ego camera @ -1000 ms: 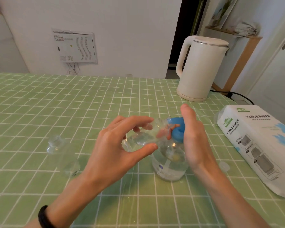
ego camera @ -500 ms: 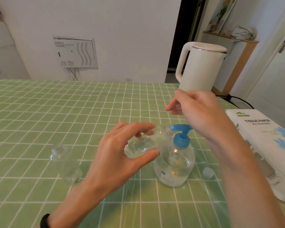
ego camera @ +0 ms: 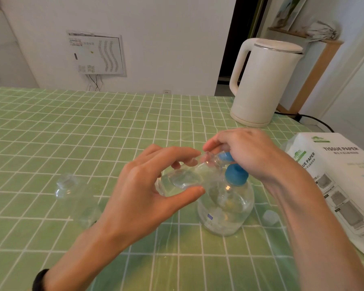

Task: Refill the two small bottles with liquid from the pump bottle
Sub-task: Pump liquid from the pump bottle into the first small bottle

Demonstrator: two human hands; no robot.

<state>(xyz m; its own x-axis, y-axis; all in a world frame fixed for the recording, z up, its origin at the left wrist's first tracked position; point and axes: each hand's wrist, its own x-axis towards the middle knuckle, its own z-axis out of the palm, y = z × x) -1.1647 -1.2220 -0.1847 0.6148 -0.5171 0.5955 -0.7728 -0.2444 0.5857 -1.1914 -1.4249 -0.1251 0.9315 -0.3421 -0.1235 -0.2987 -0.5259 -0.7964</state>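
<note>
My left hand (ego camera: 139, 192) holds a small clear bottle (ego camera: 181, 180) tilted on its side, its open mouth up against the blue pump nozzle. The clear pump bottle (ego camera: 226, 208) with a blue pump head (ego camera: 236, 174) stands on the green checked table (ego camera: 93, 127), partly filled with clear liquid. My right hand (ego camera: 248, 153) rests on top of the pump head, fingers curled over it. A second small clear bottle (ego camera: 74, 196) lies on its side to the left. A small clear cap (ego camera: 270, 217) sits right of the pump bottle.
A white electric kettle (ego camera: 263, 82) stands at the back right with its cord running off the table. A white pack of tissue paper (ego camera: 343, 185) lies along the right edge.
My right hand lifted off the pump and has come back down onto it. My left hand has kept the small bottle at the nozzle.
</note>
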